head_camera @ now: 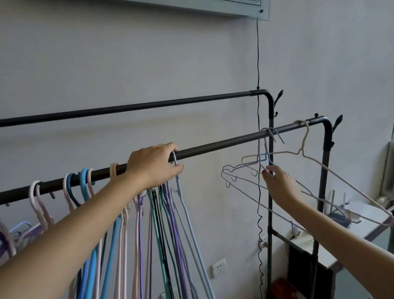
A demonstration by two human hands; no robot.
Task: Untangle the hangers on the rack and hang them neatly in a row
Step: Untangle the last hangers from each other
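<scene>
Rack rail point(215, 144): dark bar under our left hand point(154, 165), whose fingers curl over it and pinch the hook of a pale blue hanger point(186, 212). Packed hangers point(126, 232) hang below and left of that hand. Right of it, our right hand point(281, 185) pinches two tangled blue-grey hangers point(245, 188); beyond hangs a beige hanger point(316, 159).
</scene>
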